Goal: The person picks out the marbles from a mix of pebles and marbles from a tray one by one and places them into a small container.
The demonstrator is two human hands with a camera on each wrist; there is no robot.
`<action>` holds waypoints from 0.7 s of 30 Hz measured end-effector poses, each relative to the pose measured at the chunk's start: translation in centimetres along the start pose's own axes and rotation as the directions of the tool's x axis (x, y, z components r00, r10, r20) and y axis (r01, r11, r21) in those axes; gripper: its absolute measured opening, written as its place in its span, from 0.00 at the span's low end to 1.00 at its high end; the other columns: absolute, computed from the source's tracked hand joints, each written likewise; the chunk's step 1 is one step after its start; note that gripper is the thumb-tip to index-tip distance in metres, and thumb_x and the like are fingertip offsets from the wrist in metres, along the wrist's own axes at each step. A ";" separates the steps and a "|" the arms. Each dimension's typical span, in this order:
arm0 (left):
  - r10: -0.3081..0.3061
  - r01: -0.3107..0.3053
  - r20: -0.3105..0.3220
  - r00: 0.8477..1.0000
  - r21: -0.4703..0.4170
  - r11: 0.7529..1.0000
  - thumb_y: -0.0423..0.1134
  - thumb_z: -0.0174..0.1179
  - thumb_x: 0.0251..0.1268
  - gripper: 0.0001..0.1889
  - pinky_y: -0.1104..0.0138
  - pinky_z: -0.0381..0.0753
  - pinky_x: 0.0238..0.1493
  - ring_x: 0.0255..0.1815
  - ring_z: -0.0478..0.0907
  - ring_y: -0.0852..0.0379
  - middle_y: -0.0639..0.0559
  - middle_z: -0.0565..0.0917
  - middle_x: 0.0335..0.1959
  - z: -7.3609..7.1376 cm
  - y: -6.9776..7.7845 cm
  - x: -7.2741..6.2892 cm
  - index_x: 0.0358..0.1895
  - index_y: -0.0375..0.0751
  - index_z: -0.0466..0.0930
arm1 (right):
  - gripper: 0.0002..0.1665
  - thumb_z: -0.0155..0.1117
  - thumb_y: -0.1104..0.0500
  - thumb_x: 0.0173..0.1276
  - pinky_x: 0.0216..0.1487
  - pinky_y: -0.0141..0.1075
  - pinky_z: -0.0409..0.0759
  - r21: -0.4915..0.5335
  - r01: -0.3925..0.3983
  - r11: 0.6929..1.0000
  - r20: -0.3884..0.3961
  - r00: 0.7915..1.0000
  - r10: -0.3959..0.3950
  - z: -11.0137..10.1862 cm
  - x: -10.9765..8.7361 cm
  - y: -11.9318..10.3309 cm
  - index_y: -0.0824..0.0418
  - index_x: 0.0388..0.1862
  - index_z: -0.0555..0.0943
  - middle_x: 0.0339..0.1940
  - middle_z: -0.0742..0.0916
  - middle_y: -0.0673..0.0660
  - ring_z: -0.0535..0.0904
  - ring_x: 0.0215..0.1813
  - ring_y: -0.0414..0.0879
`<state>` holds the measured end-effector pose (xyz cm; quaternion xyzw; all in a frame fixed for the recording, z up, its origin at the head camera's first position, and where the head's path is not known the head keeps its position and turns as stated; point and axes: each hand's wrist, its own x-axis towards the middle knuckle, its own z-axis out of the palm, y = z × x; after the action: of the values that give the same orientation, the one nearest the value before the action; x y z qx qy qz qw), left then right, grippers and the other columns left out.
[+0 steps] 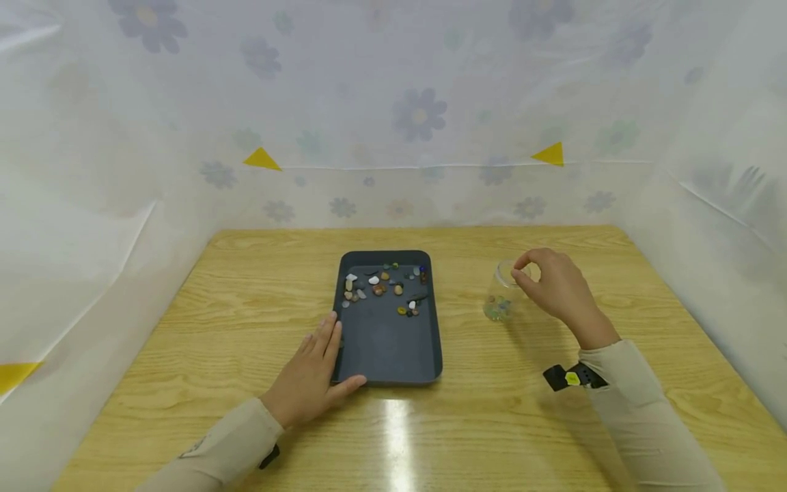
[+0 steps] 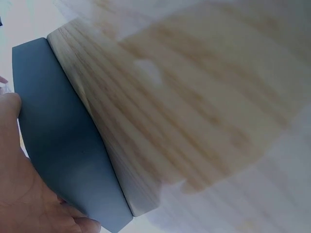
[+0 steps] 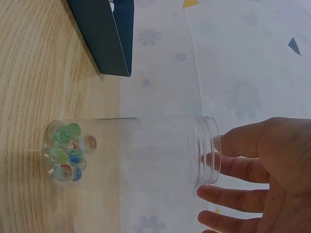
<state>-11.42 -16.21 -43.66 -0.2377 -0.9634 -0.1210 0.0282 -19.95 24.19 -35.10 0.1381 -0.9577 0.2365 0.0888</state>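
A clear jar (image 3: 155, 155) without a lid stands on the table, with several glass marbles (image 3: 65, 153) at its bottom. My right hand (image 1: 556, 283) is at the jar's mouth, thumb and index fingertips at the rim; no object shows between them. The other fingers extend beside the rim in the right wrist view. To the left lies a dark grey tray (image 1: 387, 348) with several small stones (image 1: 378, 290) and coloured pieces, mostly in its far half. My left hand (image 1: 307, 379) touches the tray's near-left corner, fingers straight along the left side and thumb at the near edge.
The wooden table (image 1: 258, 301) reaches back to a pale flowered curtain (image 1: 381, 198), which also hangs along both sides. Yellow triangles (image 1: 263, 159) mark the curtain. The jar stands to the right of the tray with a gap between them.
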 end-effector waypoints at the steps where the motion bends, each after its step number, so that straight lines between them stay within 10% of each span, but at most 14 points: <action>1: 0.001 -0.001 -0.002 1.000 0.002 1.000 0.69 0.47 0.64 0.51 0.46 0.55 0.70 0.75 0.47 0.40 0.34 0.46 0.76 0.0 0.0 0.0 0.73 0.26 0.49 | 0.12 0.59 0.56 0.71 0.34 0.48 0.72 -0.001 -0.001 1.000 0.001 1.000 0.001 0.0 0.0 0.0 0.65 0.42 0.82 0.54 0.79 0.72 0.77 0.37 0.59; 21: -0.004 0.004 0.008 1.000 0.013 1.000 0.70 0.46 0.64 0.51 0.47 0.55 0.70 0.75 0.47 0.40 0.35 0.47 0.75 -0.1 0.0 0.1 0.73 0.26 0.50 | 0.14 0.58 0.54 0.72 0.32 0.45 0.70 0.003 -0.020 1.000 0.021 1.000 0.020 0.0 -0.1 0.0 0.65 0.43 0.82 0.55 0.79 0.72 0.74 0.29 0.51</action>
<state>-11.52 -16.22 -43.58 -0.2360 -0.9647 -0.1141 0.0257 -19.80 24.22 -35.08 0.1308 -0.9595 0.2376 0.0763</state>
